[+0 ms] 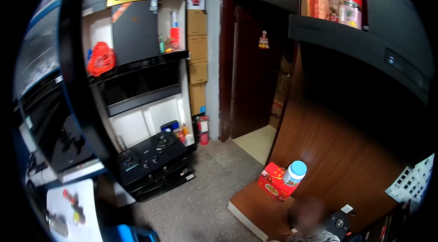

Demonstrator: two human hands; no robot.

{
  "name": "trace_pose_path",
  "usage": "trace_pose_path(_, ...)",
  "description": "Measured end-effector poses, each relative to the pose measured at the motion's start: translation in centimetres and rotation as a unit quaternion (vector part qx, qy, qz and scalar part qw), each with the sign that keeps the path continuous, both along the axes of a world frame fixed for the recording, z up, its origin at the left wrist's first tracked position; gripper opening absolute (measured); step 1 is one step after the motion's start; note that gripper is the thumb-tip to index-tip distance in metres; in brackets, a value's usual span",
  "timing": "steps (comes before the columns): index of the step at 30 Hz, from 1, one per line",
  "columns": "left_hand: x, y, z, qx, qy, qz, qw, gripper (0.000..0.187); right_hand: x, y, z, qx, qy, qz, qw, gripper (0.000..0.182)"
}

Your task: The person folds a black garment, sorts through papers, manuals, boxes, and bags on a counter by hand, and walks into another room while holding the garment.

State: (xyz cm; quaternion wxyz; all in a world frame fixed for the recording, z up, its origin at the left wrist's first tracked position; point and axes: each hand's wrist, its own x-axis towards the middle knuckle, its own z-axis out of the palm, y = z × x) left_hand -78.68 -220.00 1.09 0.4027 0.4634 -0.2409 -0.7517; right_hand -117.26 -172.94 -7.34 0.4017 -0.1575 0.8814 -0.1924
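Neither my left hand nor my right hand shows in the head view. On the brown wooden counter (pixel 248 203) at the lower right stands a red gift box (pixel 271 182). A white jar with a light blue lid (pixel 295 172) is beside it, partly in front of it. At the left, a black gas cooktop (pixel 148 156) with two burners lies on a low stand against the display wall.
A person (pixel 312 228) is at the bottom right, near the counter. A dark red door (pixel 255 78) stands ajar beside stacked cardboard boxes (pixel 197 48). A fire extinguisher (pixel 203 132) is on the grey floor (pixel 196 192). A white table (pixel 86 205) is lower left.
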Motion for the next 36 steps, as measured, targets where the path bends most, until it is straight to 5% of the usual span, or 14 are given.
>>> trace_pose_path(9, -39.0, -19.4, 1.6, 0.006, 0.092, -0.183, 0.979, 0.036, -10.6, -3.6, -4.1, 0.024, -0.036, -0.257, 0.966, 0.036)
trace_pose_path(14, -54.3, -22.9, 2.5, 0.03, 0.064, -0.245, 0.967, 0.034, -27.2, -11.8, -0.4, -0.085, 0.164, -0.266, 0.946, 0.04)
trace_pose_path(17, -63.3, -24.0, 3.5, 0.049, 0.051, -0.269, 0.96, 0.033, -43.5, -15.1, 11.2, -0.192, 0.44, -0.247, 0.842, 0.043)
trace_pose_path(18, -66.4, -24.6, 3.7, 0.052, 0.049, -0.276, 0.959, 0.033, -49.0, -15.7, 14.4, -0.307, 0.435, -0.336, 0.777, 0.049)
trace_pose_path(21, -75.9, -26.6, 3.9, 0.054, 0.05, -0.291, 0.954, 0.033, -59.0, -16.3, 31.4, -0.277, 0.584, -0.349, 0.678, 0.057)
trace_pose_path(23, -82.4, -28.1, 3.5, 0.057, 0.054, -0.299, 0.951, 0.032, -64.7, -15.0, 36.2, -0.252, 0.651, -0.376, 0.609, 0.058)
trace_pose_path(27, -97.9, -30.7, 2.8, 0.062, 0.083, -0.332, 0.937, 0.032, -69.9, -13.3, 37.8, -0.255, 0.668, -0.463, 0.524, 0.061)
trace_pose_path(30, -110.6, -30.0, 2.1, 0.088, 0.119, -0.373, 0.916, 0.032, -70.7, -11.7, 33.9, -0.265, 0.697, -0.468, 0.475, 0.06)
trace_pose_path(32, -118.8, -28.1, 2.4, 0.118, 0.136, -0.406, 0.896, 0.032, -70.6, -12.7, 33.6, -0.326, 0.68, -0.505, 0.42, 0.056)
trace_pose_path(34, -126.1, -25.3, 2.9, 0.164, 0.158, -0.436, 0.871, 0.032, -71.3, -14.5, 33.5, -0.263, 0.712, -0.531, 0.376, 0.05)
trace_pose_path(36, -134.5, -23.1, 2.0, 0.099, 0.193, -0.506, 0.835, 0.033, -72.9, -16.2, 32.9, -0.276, 0.701, -0.579, 0.311, 0.035)
